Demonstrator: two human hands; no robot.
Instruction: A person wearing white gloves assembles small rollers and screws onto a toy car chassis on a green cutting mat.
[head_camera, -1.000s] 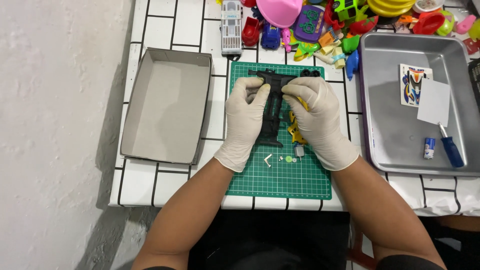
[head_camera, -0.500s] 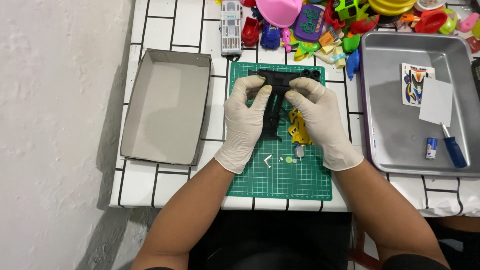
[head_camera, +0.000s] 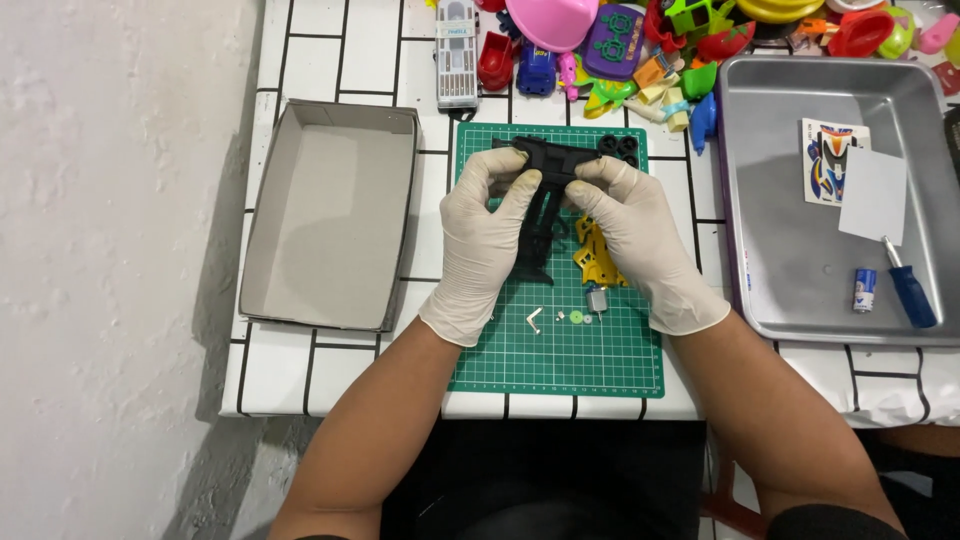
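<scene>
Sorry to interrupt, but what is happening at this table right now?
A person in white gloves holds a black plastic chassis piece with both the left hand and right hand, above a green cutting mat. Yellow parts, a small motor and tiny bits lie on the mat. A grey box sits left; a metal tray with a screwdriver sits right.

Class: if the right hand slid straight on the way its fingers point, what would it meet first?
Probably the left hand, just across the black plastic frame that the right hand also grips; relative height is unclear.
</scene>
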